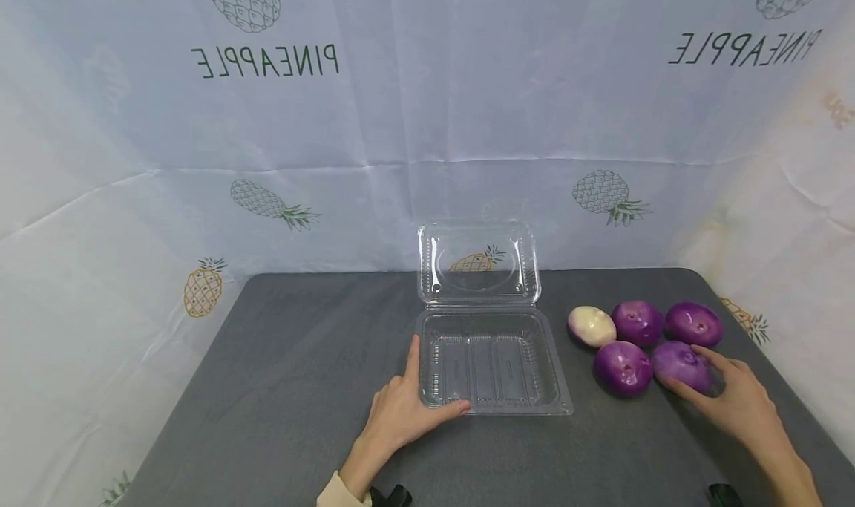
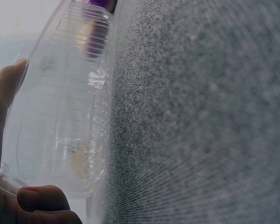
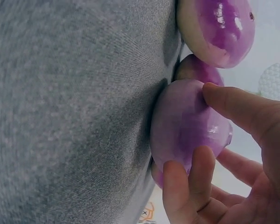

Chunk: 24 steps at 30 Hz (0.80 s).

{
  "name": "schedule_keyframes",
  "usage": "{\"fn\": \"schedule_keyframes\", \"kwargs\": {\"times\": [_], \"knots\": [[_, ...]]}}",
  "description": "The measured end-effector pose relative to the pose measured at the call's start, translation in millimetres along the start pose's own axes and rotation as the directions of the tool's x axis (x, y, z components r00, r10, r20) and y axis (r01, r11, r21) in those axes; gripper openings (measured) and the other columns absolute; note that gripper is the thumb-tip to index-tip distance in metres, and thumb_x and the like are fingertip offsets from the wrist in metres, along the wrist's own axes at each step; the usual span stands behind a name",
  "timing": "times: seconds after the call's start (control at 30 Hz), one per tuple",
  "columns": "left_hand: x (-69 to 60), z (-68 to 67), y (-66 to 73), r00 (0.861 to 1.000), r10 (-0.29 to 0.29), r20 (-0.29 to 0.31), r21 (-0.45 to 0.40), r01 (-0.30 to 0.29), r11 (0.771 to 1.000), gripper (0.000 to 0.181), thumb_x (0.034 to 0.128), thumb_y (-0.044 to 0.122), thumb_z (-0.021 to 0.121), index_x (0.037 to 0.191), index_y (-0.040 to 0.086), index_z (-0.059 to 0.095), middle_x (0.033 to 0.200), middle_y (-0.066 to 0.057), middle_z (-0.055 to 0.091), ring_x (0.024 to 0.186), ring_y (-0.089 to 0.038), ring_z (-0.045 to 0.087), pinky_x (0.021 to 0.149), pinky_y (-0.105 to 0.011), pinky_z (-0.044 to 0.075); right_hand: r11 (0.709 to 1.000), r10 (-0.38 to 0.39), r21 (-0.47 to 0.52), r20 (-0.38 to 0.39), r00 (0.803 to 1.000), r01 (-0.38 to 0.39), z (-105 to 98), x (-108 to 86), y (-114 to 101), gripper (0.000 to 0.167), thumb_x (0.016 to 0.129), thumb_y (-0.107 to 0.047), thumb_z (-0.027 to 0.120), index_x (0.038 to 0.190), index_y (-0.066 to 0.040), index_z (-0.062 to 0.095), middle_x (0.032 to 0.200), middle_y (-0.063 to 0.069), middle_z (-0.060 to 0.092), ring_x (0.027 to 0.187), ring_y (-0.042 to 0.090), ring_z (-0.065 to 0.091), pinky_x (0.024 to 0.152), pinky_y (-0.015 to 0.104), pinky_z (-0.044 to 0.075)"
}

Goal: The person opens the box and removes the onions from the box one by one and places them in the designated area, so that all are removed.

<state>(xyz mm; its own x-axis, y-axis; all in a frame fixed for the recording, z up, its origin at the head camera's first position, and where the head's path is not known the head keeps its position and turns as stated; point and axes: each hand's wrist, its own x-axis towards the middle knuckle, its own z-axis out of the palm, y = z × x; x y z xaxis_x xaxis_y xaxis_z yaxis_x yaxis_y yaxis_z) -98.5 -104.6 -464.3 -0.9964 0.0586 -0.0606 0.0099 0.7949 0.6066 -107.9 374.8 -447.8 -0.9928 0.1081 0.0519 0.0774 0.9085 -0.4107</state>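
A clear plastic clamshell container (image 1: 564, 399) stands with its lid (image 1: 434, 295) raised at the back. My left hand (image 1: 401, 410) is at its near left corner, thumb laid on the front rim and index finger straight along the left side. In the left wrist view the thumb (image 2: 14, 79) touches the rim. My right hand (image 1: 741, 403) holds a purple-and-white turnip (image 1: 681, 366) at the near right of a group. In the right wrist view, thumb and fingers curve round this turnip (image 3: 186, 121), which seems to rest on the table.
Beside the held turnip lie other turnips: one purple in front (image 1: 623, 368), a pale one (image 1: 591, 326) at left, and purple ones (image 1: 693, 324) behind. A dark grey table (image 1: 320, 344) carries everything. A pineapple-print cloth (image 1: 414, 121) hangs close behind it.
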Motion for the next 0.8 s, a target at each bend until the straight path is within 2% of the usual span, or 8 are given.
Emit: {"fn": "schedule_keyframes", "kwargs": {"times": [0.2,0.37,0.43,0.57,0.67,0.8], "knots": [[-0.5,-2.1,0.3,1.0,-0.001,0.0,0.018,0.001,1.0,0.14,0.0639,0.085,0.073,0.166,0.019,0.004,0.057,0.002,0.048,0.053,-0.011,0.04,0.048,-0.03,0.036,1.0,-0.01,0.013,-0.033,0.999,0.01,-0.4,-3.6,-7.0,0.079,0.093,-0.045,0.071,0.148,0.005,0.044,0.137,0.049,0.036,0.115,0.07,0.041,0.075,0.085,0.032],[-1.2,-3.7,0.3,1.0,0.015,-0.02,0.05,-0.014,0.999,0.141,0.0635,0.089,0.07,0.166,0.022,0.001,0.056,0.005,0.045,0.052,-0.01,0.039,0.047,-0.029,0.036,1.0,-0.026,0.005,-0.076,0.997,0.027,-6.5,-6.0,-22.7,0.065,0.094,-0.038,0.072,0.143,0.001,0.052,0.136,0.044,0.042,0.112,0.068,0.045,0.071,0.083,0.037],[-1.4,-4.8,-0.1,0.999,0.024,-0.029,0.065,-0.022,0.998,0.141,0.0631,0.091,0.068,0.166,0.023,0.0,0.056,0.005,0.046,0.051,-0.01,0.039,0.047,-0.029,0.035,0.999,-0.036,0.004,-0.102,0.994,0.037,-8.4,-8.6,-31.6,0.058,0.093,-0.035,0.073,0.138,-0.001,0.058,0.134,0.042,0.046,0.109,0.066,0.048,0.065,0.078,0.041],[-1.6,-7.7,-1.7,0.998,0.049,-0.044,0.099,-0.045,0.994,0.141,0.0618,0.093,0.066,0.166,0.025,0.0,0.062,0.001,0.055,0.054,-0.011,0.044,0.049,-0.029,0.036,0.997,-0.073,0.024,-0.158,0.985,0.077,-9.7,-15.1,-49.5,0.049,0.092,-0.034,0.076,0.13,-0.005,0.066,0.131,0.037,0.055,0.1,0.058,0.062,0.054,0.059,0.046],[-1.7,-10.3,-4.1,0.996,0.069,-0.049,0.119,-0.062,0.991,0.138,0.0626,0.093,0.065,0.166,0.025,0.004,0.07,-0.001,0.06,0.059,-0.012,0.048,0.051,-0.029,0.038,0.99,-0.121,0.047,-0.211,0.97,0.134,-6.3,-18.1,-63.5,0.043,0.092,-0.034,0.076,0.124,-0.007,0.071,0.129,0.033,0.06,0.1,0.055,0.064,0.057,0.06,0.047],[-2.2,-15.7,-6.0,0.995,0.081,-0.061,0.134,-0.073,0.988,0.129,0.0656,0.092,0.064,0.166,0.027,0.015,0.084,0.004,0.062,0.072,-0.01,0.055,0.057,-0.031,0.041,0.968,-0.201,0.088,-0.3,0.933,0.236,3.8,-19.8,-83.7,0.032,0.091,-0.027,0.077,0.115,-0.005,0.075,0.125,0.028,0.065,0.11,0.056,0.057,0.075,0.074,0.043]]}}
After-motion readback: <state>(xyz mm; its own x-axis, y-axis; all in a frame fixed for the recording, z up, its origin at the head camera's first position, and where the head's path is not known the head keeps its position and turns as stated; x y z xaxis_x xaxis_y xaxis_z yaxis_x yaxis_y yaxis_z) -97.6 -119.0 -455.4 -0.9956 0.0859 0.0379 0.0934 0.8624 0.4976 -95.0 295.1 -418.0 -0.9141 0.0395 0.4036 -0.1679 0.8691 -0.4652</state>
